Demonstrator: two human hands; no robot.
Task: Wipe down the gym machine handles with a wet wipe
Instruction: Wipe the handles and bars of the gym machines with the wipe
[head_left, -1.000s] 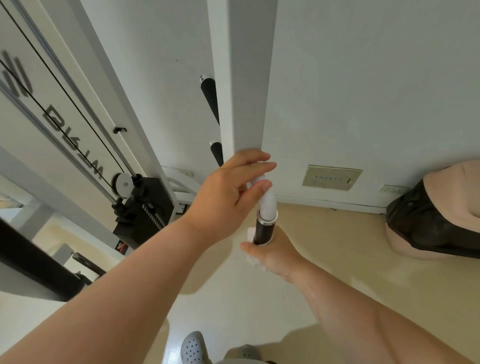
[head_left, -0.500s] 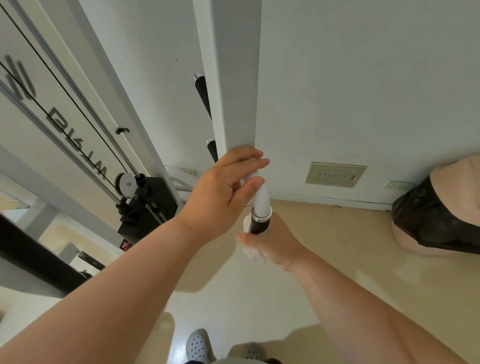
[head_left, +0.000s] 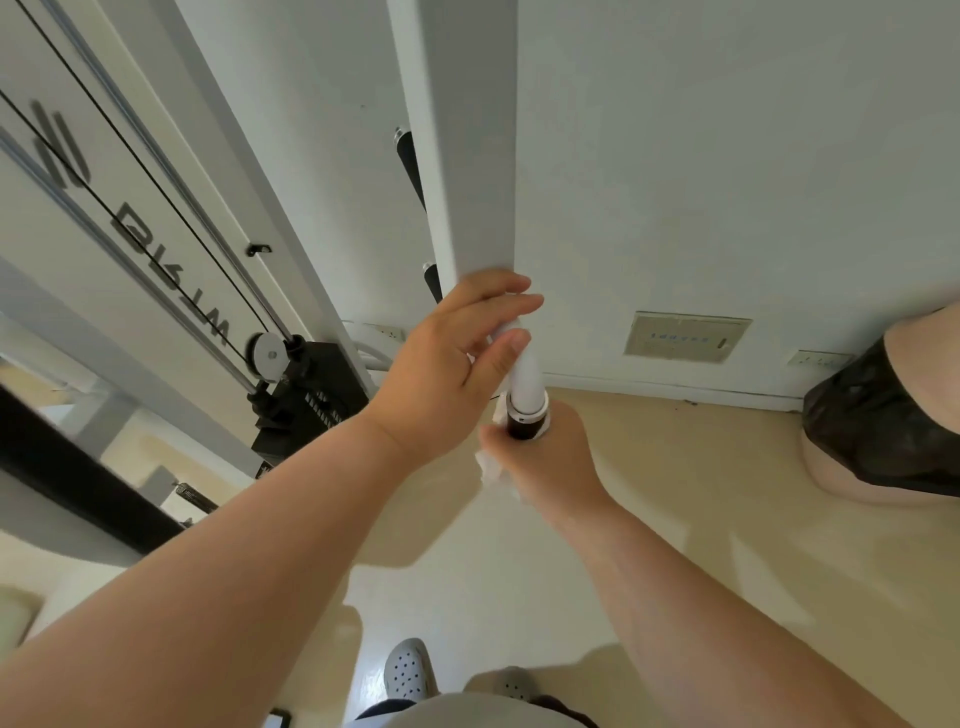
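While the right hand (head_left: 545, 460) is clenched round the black handle (head_left: 523, 427) with the wet wipe (head_left: 493, 467) bunched between palm and grip, the left hand (head_left: 452, 358) clasps the white bar (head_left: 525, 376) just above it. Its fingers and thumb are curled round the tube, seemingly to steady it. One corner of the wipe sticks out below the right hand, and another scrap shows beside the metal collar at the top of the grip. Most of the grip is hidden inside the fist, so how much of it the wipe covers is hard to judge.

Behind the hands rises a white column (head_left: 467, 156), and two more black handles, an upper handle (head_left: 409, 163) and a lower handle (head_left: 432, 280), peep out from its left edge. Further left are the weight stack (head_left: 306, 400) and its pulley (head_left: 270, 356). A bin (head_left: 872, 431) lined with a black bag stands on the floor (head_left: 675, 467) at the right.

By my reading the job is in its middle: one handle is being wiped. Neither hand is near the two behind the column, and nothing shows whether they are clean.
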